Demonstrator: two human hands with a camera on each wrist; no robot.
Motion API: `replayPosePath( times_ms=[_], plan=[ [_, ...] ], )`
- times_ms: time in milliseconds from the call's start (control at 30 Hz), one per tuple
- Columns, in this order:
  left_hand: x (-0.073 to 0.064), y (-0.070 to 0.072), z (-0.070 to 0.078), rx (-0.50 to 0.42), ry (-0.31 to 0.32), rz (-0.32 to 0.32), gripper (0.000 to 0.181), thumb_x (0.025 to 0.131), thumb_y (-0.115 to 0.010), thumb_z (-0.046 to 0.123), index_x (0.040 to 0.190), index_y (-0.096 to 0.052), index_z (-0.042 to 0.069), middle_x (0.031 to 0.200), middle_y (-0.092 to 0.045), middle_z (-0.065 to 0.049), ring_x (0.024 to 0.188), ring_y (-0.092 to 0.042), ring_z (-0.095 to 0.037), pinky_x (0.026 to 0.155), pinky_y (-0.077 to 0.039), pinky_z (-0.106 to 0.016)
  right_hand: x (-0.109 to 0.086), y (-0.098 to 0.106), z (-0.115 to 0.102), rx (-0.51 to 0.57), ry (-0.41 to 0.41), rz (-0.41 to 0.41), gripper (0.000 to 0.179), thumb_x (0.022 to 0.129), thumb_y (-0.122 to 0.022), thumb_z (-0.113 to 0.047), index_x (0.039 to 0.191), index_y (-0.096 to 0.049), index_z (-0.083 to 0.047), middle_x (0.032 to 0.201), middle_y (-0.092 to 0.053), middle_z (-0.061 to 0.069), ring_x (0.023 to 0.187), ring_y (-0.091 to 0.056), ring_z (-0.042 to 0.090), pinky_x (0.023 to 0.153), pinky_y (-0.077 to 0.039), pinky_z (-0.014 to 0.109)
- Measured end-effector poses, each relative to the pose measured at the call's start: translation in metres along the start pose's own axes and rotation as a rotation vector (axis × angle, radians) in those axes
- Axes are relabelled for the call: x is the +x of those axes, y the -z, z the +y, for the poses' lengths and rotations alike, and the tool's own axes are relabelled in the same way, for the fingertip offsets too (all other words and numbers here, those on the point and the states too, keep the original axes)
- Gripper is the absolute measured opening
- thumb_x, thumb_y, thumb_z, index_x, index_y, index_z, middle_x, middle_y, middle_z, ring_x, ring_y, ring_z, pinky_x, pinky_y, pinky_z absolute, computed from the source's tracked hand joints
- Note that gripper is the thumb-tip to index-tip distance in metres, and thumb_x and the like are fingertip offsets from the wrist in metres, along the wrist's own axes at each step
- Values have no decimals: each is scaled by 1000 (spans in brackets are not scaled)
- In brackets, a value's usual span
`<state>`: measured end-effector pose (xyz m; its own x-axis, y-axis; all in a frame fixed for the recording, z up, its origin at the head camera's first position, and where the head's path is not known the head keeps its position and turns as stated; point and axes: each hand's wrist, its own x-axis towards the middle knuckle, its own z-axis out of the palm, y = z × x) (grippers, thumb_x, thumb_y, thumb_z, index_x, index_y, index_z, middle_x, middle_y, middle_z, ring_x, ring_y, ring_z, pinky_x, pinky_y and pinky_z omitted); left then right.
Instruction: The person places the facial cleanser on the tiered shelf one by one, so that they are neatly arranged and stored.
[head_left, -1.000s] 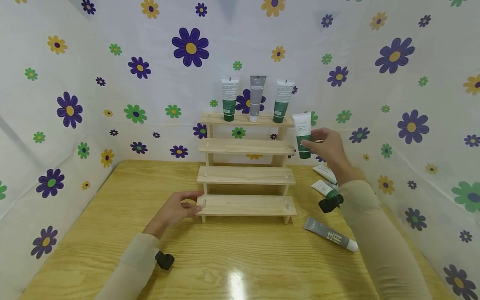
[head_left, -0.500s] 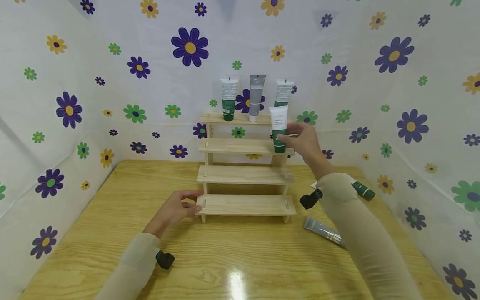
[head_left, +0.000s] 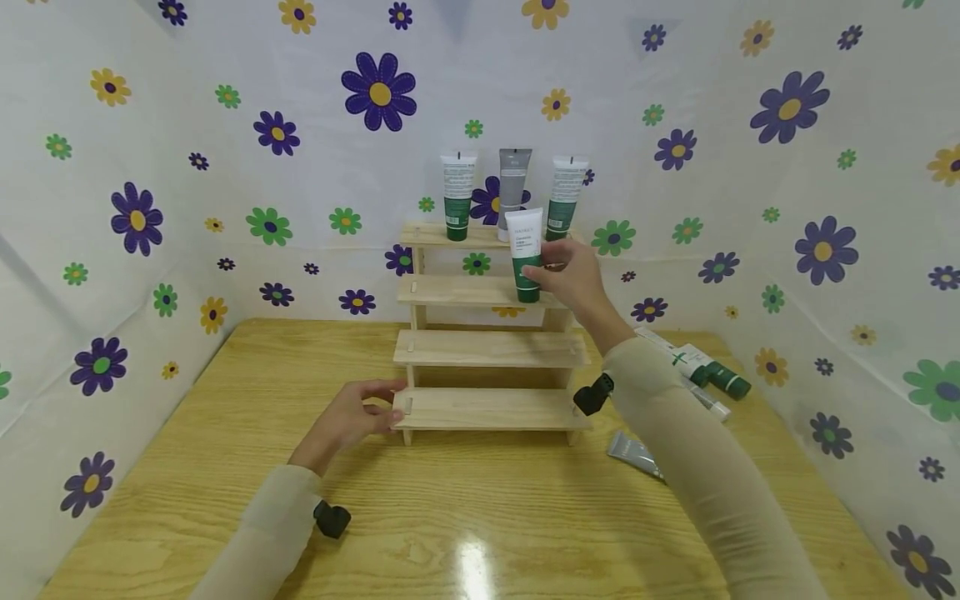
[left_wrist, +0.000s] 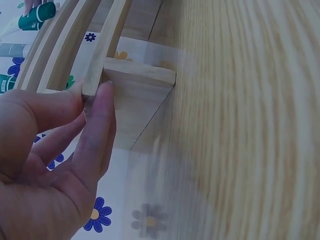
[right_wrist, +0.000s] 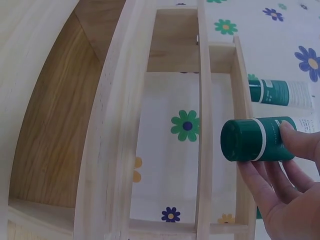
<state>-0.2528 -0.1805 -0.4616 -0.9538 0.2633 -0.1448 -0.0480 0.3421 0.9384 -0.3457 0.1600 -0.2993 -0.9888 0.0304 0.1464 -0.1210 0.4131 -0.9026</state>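
Right hand (head_left: 570,275) pinches green-white tube (head_left: 527,237), cap (right_wrist: 234,140) down; left hand (head_left: 348,425) pinches rack (head_left: 491,410), near left: we want tube upright, rack steady.

A wooden tabletop (head_left: 450,517) carries a four-tier shelf (head_left: 491,408), with three upright tubes (head_left: 458,196) on its top tier (head_left: 420,237). Right of it lie bunched tubes (head_left: 693,362) and, nearer, a partly hidden grey tube (head_left: 632,452).
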Motion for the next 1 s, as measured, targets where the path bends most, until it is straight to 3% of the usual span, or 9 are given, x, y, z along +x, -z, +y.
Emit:
replayPosePath(
  times_ms=[300, 633, 1000],
  plan=[
    [-1, -2, 5, 4, 17, 9, 54, 95, -72, 3, 146, -56, 4, 129, -58, -23, 91, -73, -17, 84, -65, -38, 3, -19, -7, 4, 49, 38, 49, 91, -80, -16, 133, -60, 0, 132, -68, 19, 119, -68, 33, 98, -61, 41],
    [0, -4, 10, 38, 35, 37, 51, 94, -71, -1, 144, -58, 3, 128, -57, -24, 89, -72, -17, 81, -66, -38, 12, -44, -6, 51, 96, 88, 46, 89, -82, -14, 128, -61, -1, 127, -70, 19, 115, -69, 33, 104, -57, 40],
    [-1, -6, 12, 33, 16, 30, 51, 94, -72, -1, 143, -58, 0, 129, -58, -27, 89, -72, -19, 82, -66, -41, 12, -72, -6, 69, 130, 77, 47, 89, -82, -13, 127, -60, 1, 124, -70, 20, 114, -69, 36, 103, -58, 42]
  ],
)
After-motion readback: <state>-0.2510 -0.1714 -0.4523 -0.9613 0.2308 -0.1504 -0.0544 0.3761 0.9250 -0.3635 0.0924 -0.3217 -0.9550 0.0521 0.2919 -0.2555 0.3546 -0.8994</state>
